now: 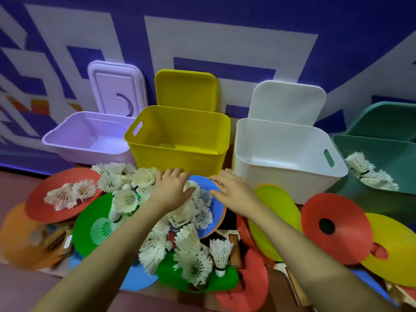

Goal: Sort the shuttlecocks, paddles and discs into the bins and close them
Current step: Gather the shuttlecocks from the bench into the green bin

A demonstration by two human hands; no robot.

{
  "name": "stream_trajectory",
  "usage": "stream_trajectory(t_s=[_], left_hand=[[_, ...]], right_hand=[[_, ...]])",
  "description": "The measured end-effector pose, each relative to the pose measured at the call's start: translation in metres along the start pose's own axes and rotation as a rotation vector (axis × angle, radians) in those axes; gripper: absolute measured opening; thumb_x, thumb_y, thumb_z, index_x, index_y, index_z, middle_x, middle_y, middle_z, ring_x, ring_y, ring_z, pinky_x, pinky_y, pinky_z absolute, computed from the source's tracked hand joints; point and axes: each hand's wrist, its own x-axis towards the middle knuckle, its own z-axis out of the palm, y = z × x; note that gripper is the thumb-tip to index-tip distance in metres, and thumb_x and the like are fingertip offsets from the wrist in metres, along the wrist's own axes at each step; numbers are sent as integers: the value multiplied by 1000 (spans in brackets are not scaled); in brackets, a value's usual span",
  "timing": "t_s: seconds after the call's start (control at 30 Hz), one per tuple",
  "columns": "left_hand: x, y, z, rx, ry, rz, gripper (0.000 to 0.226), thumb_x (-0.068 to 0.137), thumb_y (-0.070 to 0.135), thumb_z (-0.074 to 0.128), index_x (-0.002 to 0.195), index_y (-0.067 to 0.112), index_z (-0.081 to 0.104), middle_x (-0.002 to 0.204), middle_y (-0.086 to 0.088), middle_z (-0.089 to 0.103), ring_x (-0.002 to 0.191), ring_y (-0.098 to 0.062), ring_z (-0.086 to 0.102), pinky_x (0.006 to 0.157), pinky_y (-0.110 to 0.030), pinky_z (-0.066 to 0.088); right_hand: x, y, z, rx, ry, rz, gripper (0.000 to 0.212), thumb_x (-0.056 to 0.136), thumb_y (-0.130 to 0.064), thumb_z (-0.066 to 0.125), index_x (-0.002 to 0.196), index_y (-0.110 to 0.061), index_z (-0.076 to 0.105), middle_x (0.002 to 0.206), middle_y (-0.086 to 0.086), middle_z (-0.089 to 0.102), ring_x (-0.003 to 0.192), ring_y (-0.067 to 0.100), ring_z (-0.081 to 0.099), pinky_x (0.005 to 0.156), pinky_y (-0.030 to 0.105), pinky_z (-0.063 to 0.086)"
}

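head view: both hands reach into the shuttlecock pile (191,212) lying on a blue disc (216,197) just in front of the yellow bin (180,140). the left hand (172,188) lies flat on the shuttlecocks, fingers spread, gripping nothing. the right hand (234,190) rests on the disc's edge with fingers loosely bent; i cannot tell if it grips anything. lilac bin (87,137), white bin (286,154) and green bin (382,163) stand open in a row, lids leaning behind. a few shuttlecocks sit in the green bin. red disc (337,228) lies right.
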Motion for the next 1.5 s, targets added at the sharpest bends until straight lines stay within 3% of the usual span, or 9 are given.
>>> stream_trajectory(t_s=[0.13,0.23,0.33,0.5,0.77,0.97,1.2,1.37,1.5], left_hand=[[-24,-26,19,-88,-66,41,107,63,88,-4,143,26,34,150,-4,31,135,-28,29,108,-47,19],[-31,-41,28,-103,-137,48,118,51,94,-10,148,32,18,157,0,13,140,-27,19,112,-46,14],[-31,-51,28,-169,-124,40,112,56,92,-8,147,32,19,157,2,13,141,-23,19,111,-44,14],[-29,-59,26,-225,-63,25,82,74,68,2,143,34,30,152,4,26,134,-23,31,106,-44,19],[-12,-55,25,-281,21,-64,45,98,47,31,139,29,38,141,0,43,126,-23,40,102,-40,22],[7,-43,31,-239,49,-80,53,94,54,34,141,28,34,141,-4,42,125,-26,42,103,-42,25],[28,-28,37,-231,58,-167,71,88,57,49,146,24,25,140,-6,42,123,-25,46,103,-42,31],[25,-22,39,-301,186,-173,61,90,48,52,141,19,36,128,-7,50,111,-24,52,94,-39,39],[11,-17,30,-192,334,-32,56,89,50,50,132,15,49,115,-10,57,101,-27,58,87,-40,44]], right_hand=[[0,-21,30,76,-70,58,47,90,-43,56,133,-26,49,128,-3,53,123,18,45,105,42,34],[2,-34,46,-16,-238,88,70,82,-59,58,142,-32,34,145,-5,39,135,19,30,114,43,16],[3,-42,53,-32,-318,93,87,75,-64,62,146,-32,25,153,-8,26,141,18,18,112,38,11],[4,-52,67,-84,-327,-2,94,69,-70,63,145,-32,22,149,-10,31,137,14,24,114,41,8],[3,-42,61,-56,-75,16,49,86,-49,59,128,-26,53,127,-11,54,121,9,43,98,25,13],[-4,-20,37,271,206,153,43,81,-30,69,122,-21,58,115,-11,54,112,16,52,97,41,42],[-6,-9,26,176,259,188,46,81,-35,67,124,-21,57,122,-6,56,114,19,53,96,43,44],[-10,-4,21,162,288,160,46,82,-28,67,126,-21,55,124,-5,56,115,19,52,97,42,42],[-15,3,8,145,326,157,48,82,-23,67,128,-21,53,125,-3,55,116,19,51,97,38,41]])
